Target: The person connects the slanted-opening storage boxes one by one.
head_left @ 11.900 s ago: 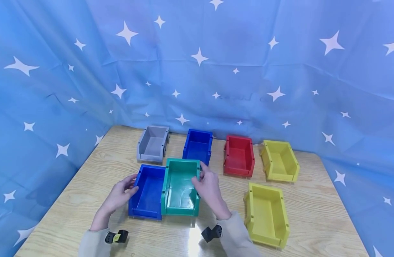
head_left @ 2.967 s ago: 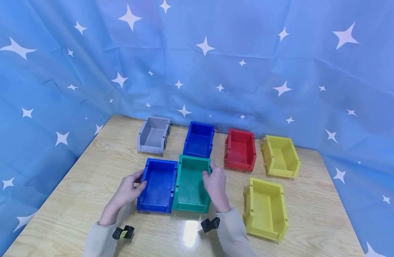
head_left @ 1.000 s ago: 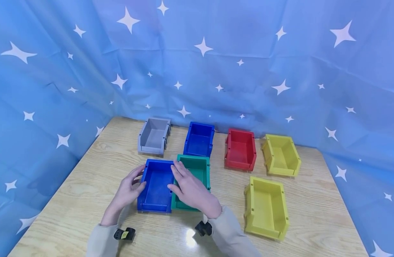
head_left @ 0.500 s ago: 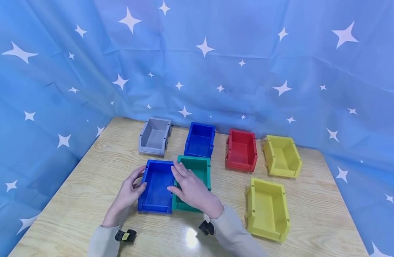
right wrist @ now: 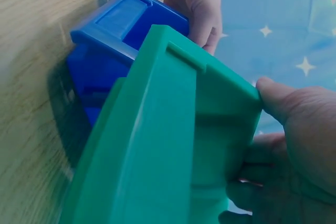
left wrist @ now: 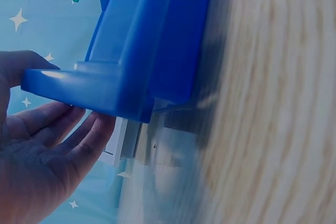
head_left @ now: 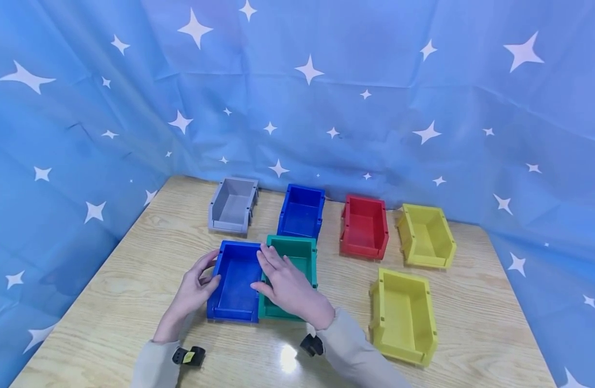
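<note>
The left hand (head_left: 190, 288) pinches the blue bin (head_left: 236, 280), the straight-fingered right hand (head_left: 289, 285) touches the seemingly joined green bin (head_left: 302, 258), and five other bins (head_left: 362, 229) stand separate.

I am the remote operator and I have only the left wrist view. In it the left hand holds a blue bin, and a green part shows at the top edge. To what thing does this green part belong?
Observer: It belongs to a green bin, which in the head view is beside the held blue bin, on its right.
Operator: Thank you. Next to the green I see only fingertips. Where is the rest of that hand?
Observer: In the head view, the right hand lies over the green bin.
</note>
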A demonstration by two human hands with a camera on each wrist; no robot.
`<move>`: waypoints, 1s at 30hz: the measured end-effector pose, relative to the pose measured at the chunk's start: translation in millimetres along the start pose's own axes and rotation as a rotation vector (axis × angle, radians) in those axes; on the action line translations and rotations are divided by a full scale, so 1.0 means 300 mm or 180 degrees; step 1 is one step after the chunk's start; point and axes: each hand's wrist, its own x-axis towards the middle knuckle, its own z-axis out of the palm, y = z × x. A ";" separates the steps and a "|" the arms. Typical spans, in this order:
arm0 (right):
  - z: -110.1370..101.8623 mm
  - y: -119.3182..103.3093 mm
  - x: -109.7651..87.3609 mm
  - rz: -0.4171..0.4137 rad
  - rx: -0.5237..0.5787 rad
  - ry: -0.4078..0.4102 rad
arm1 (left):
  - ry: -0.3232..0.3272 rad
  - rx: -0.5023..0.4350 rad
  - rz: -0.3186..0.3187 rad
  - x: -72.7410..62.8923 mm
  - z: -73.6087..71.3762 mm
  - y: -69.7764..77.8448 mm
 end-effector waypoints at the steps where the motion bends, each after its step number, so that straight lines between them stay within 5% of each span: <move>1: 0.001 0.001 -0.001 -0.0003 0.0018 0.0008 | -0.0006 0.0019 -0.0025 0.000 0.000 0.001; 14: 0.017 0.007 -0.013 -0.0029 -0.0175 0.0128 | -0.0015 0.0141 0.0006 -0.021 -0.015 0.136; 30: 0.035 0.016 0.026 -0.0277 -0.0743 0.0266 | -0.0033 0.0128 -0.0063 -0.012 -0.009 0.137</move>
